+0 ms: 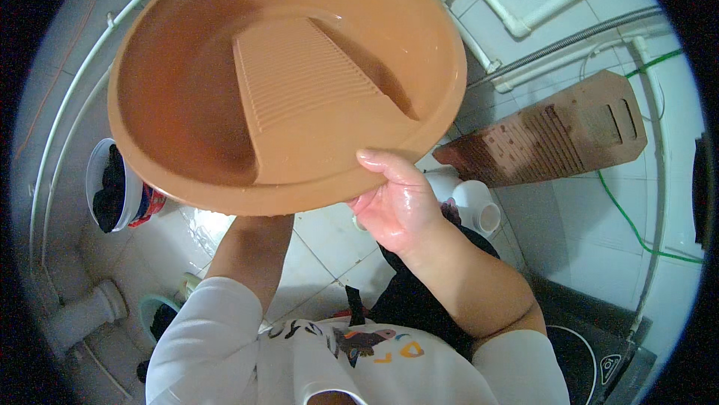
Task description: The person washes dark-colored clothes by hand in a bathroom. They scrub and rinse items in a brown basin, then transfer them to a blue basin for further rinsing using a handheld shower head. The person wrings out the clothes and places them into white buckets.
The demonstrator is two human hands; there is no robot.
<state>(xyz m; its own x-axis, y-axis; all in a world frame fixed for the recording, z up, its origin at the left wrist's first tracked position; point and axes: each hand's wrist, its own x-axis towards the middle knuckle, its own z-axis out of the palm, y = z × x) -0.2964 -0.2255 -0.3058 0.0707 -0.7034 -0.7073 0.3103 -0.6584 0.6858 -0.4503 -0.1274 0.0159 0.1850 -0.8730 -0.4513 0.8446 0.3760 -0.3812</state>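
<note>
A large orange-brown plastic washbasin [292, 194] with a ribbed washboard [299, 68] moulded into it is held up in front of me, tilted so that its inside faces me. My right hand [401, 199], wet and closed, grips the near right rim, thumb over the edge and fingers underneath. My left forearm [258, 248] reaches under the basin, which hides that hand and its fingers. No loose object shows inside the basin; its surface looks wet.
At right a brown washboard [554, 135] leans by the tiled wall, above white plastic jugs [475, 206]. A white bucket with dark cloth [112, 184] stands left, near a pale green basin [157, 311]. White pipes [524, 19] line the walls; a black appliance [584, 337] sits lower right.
</note>
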